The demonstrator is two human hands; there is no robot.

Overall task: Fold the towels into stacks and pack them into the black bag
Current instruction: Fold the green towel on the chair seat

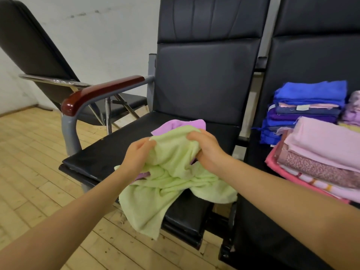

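A light green towel [171, 184] hangs crumpled over the front edge of the black chair seat [101, 156]. My left hand [136, 154] grips its upper left part and my right hand [206, 147] grips its upper right part, both lifting the cloth a little off the seat. Under it lies a pale purple towel [183, 124], mostly hidden. On the neighbouring seat to the right stand folded stacks: a blue and purple stack [303, 108] behind, a pink stack [321, 158] in front. No black bag shows in this view.
A red-brown wooden armrest [97, 92] bounds the seat on the left. Another black chair [39, 55] stands further left by the white wall. Light wooden floor [39, 172] lies below and left. A lilac cloth [353, 110] peeks in at the right edge.
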